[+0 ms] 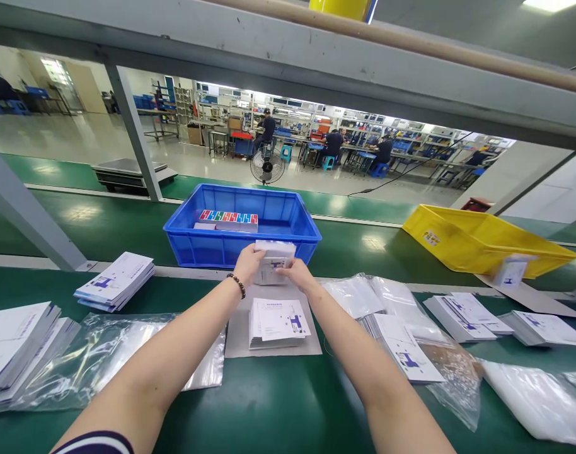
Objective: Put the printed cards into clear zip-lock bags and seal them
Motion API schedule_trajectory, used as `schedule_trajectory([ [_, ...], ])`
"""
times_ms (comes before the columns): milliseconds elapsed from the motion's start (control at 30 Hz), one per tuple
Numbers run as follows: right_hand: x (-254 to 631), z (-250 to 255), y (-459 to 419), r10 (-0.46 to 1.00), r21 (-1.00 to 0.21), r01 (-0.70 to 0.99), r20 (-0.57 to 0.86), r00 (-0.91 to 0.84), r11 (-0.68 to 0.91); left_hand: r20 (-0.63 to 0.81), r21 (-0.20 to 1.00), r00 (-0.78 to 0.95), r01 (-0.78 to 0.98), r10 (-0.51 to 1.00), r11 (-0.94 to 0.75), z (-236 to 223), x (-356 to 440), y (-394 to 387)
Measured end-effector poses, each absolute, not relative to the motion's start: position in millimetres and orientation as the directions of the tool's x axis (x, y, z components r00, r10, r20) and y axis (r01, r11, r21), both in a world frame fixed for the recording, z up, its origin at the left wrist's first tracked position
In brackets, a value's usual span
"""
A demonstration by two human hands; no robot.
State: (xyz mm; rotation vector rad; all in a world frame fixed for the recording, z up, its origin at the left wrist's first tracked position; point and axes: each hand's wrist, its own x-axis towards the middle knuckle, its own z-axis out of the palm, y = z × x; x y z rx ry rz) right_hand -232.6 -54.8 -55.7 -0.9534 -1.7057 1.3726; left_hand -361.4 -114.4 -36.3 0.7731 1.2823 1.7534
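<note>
My left hand (248,265) and my right hand (298,275) grip a white printed stack of booklets (270,270) from both sides. It stands upright at the front wall of the blue bin (243,243); whether it touches the wall I cannot tell. Below it, a stack of white booklets (278,318) with a purple picture lies on a grey cardboard sheet (238,340). Inside the bin, a row of small items with red, blue and green tops (229,217) sits at the left. A dark bead bracelet circles my left wrist.
Clear plastic bags (113,347) and more booklet stacks (120,277) lie at left. Further bags (401,302) and stacks (406,353) cover the right. A yellow bin (481,239) stands back right. A grey metal frame (137,126) crosses overhead; people sit at far benches.
</note>
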Motion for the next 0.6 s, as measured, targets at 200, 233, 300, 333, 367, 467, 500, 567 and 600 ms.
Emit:
schedule_trajectory([
  [200, -245.9, -62.2, -51.7, 0.85, -0.987, -0.138, 0.137, -0.509, 0.076, -0.032, 0.97, -0.513, -0.224, 0.858, -0.098, -55.1, -362.5, -105.1],
  [233, -248.5, -60.2, -51.8, 0.848, -0.977, -0.204, 0.156, -0.506, 0.058, -0.03, 0.971, -0.515, -0.217, 0.856, -0.096, -55.3, -362.0, -104.3],
  [300, -252.1, -56.6, -51.5, 0.863, -0.957, -0.291, 0.159, -0.48, 0.015, -0.029, 0.976, -0.525, -0.2, 0.851, -0.09, -54.6, -361.6, -102.6],
  [333, -252.7, -55.2, -50.9, 0.876, -0.954, -0.299, 0.142, -0.461, -0.003, -0.032, 0.978, -0.531, -0.191, 0.847, -0.084, -53.9, -361.9, -101.9],
  [367, -252.4, -54.3, -50.0, 0.889, -0.959, -0.284, 0.117, -0.443, -0.016, -0.035, 0.98, -0.537, -0.184, 0.843, -0.076, -53.1, -362.5, -101.4],
  [467, -248.7, -53.3, -46.6, 0.911, -0.974, -0.222, 0.052, -0.409, -0.044, -0.054, 0.984, -0.547, -0.173, 0.835, -0.05, -50.5, -364.6, -100.8],
  [500, -247.4, -53.3, -45.6, 0.914, -0.977, -0.208, 0.042, -0.404, -0.048, -0.062, 0.984, -0.547, -0.174, 0.835, -0.041, -49.7, -365.0, -100.8],
  [567, -246.0, -53.2, -43.9, 0.921, -0.983, -0.175, 0.02, -0.39, -0.052, -0.082, 0.983, -0.546, -0.183, 0.834, -0.023, -48.6, -365.1, -100.7],
  [600, -246.0, -53.0, -43.3, 0.926, -0.986, -0.156, 0.01, -0.377, -0.053, -0.094, 0.982, -0.548, -0.189, 0.831, -0.013, -48.3, -364.9, -100.4],
])
